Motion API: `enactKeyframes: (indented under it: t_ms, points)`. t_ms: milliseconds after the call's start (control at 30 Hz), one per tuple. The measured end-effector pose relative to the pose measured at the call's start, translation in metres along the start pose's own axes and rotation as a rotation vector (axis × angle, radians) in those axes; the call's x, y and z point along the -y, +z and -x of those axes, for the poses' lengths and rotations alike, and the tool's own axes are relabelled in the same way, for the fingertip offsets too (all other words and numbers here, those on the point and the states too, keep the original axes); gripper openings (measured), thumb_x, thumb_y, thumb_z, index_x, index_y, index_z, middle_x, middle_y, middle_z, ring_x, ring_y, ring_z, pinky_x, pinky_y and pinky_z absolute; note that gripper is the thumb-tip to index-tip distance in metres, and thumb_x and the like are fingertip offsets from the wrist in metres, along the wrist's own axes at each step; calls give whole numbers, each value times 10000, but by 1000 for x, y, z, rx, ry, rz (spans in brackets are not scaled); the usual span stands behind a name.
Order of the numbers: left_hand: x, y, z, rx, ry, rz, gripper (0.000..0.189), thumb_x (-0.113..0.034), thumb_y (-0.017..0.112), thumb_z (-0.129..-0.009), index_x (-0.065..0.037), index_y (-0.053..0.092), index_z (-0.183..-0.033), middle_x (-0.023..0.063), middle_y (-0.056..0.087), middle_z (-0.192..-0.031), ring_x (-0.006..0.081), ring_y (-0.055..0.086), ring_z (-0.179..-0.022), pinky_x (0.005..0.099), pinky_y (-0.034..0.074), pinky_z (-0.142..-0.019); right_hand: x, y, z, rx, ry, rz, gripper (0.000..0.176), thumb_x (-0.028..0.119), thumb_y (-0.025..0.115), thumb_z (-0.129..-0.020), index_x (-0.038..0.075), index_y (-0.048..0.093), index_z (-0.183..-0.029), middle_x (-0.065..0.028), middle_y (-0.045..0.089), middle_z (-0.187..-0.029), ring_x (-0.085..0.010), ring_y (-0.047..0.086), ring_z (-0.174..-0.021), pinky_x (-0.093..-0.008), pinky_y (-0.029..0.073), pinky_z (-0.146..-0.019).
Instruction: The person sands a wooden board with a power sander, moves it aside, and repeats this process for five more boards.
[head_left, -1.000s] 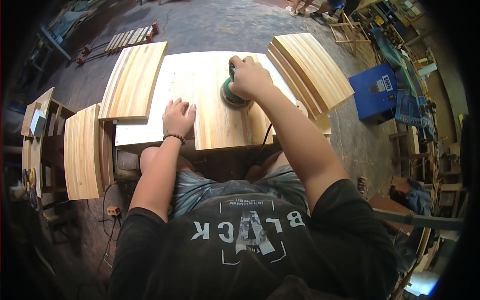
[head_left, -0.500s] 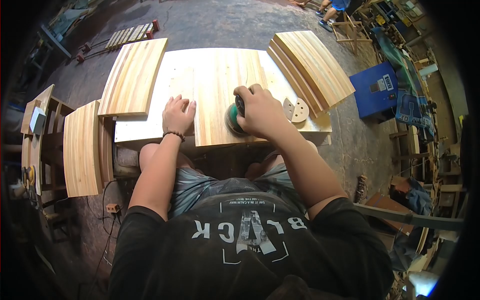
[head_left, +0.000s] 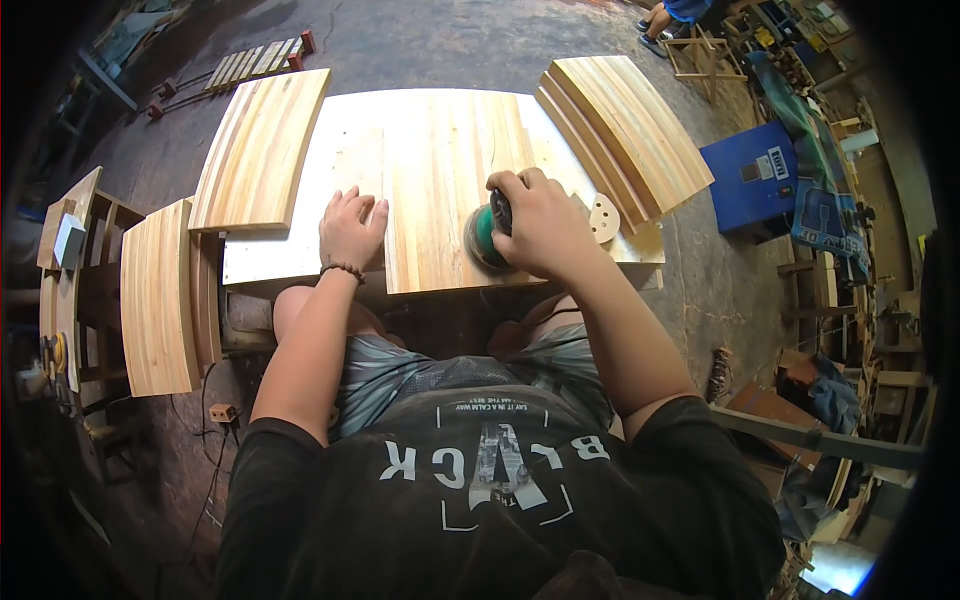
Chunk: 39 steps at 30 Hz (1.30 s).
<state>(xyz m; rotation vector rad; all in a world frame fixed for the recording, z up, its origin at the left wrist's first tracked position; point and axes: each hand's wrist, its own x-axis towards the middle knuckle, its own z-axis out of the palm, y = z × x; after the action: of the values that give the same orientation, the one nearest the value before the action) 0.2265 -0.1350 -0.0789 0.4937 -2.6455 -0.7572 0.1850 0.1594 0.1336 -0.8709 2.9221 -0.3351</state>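
In the head view, the sander (head_left: 483,236) is on the near part of the board (head_left: 440,190), toward its right side. Its round pad faces down to the wood, while its black top points up and slightly to the person's right, into the palm. The round base shows no clear long axis. The board lies flat on the white-topped table (head_left: 283,262), its long axis and grain running away from the person, one short end toward the lap.

The right hand (head_left: 542,225) grips the top of the sander, fingers curled over it. The left hand (head_left: 350,232) holds nothing; it rests palm down, fingers loosely spread, just beside the board's left edge. Whether the thumb touches that edge, I cannot tell. A perforated disc (head_left: 604,216) lies to the right of the right hand, partly hidden by it. A striped panel (head_left: 262,150) lies at the table's left side, and a stack of panels (head_left: 635,130) stands at its right.

Compared with the first frame, the sander has come from around the board's middle toward the person; since the second, it has shifted a little right. The left hand has kept nearly the same place beside the board.
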Motion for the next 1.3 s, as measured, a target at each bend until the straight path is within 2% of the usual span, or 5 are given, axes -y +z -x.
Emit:
enactKeyframes:
  t_ms: [33, 133, 700, 800, 1300]
  points:
    - [0, 0, 0, -3, 2, -1, 450, -517, 690, -1025, -122, 836, -1185, 150, 690, -1524, 394, 507, -1535, 533, 389, -1266, -2, 1, -6, -22, -12, -3, 525, 204, 760, -878, 164, 658, -1391, -206, 683, -1229, -416, 711, -1115, -529, 628, -945]
    - [1, 1, -1, -10, 8, 0, 448, -513, 692, -1023, -119, 836, -1181, 155, 695, -1516, 401, 513, -1528, 535, 391, -1264, -3, 0, -31, 29, 44, 27, 550, 242, 775, -888, 194, 629, -1417, -176, 672, -1286, -412, 698, -1203, -515, 591, -1018]
    - [0, 1, -2, -18, 13, 1, 416, -489, 719, -1005, -118, 839, -1152, 135, 710, -1496, 388, 525, -1511, 541, 398, -1253, -31, 12, -194, -50, 199, 135, 639, 317, 741, -918, 239, 588, -1534, -224, 648, -1464, -432, 682, -1323, -511, 578, -1105]
    - [0, 1, 0, -26, 10, 3, 412, -485, 725, -1000, -118, 839, -1146, 131, 715, -1488, 385, 530, -1506, 541, 399, -1251, -30, 6, -214, -22, 216, 97, 584, 241, 658, -984, 164, 560, -1555, -249, 609, -1497, -450, 648, -1369, -523, 555, -1133]
    - [-1, 1, -2, -31, 29, 19, 389, -446, 753, -983, -94, 837, -1124, 170, 719, -1465, 412, 526, -1503, 543, 403, -1253, -77, 4, -278, -34, 295, 135, 688, 305, 687, -992, 163, 483, -1633, -276, 547, -1602, -458, 630, -1415, -532, 555, -1153]
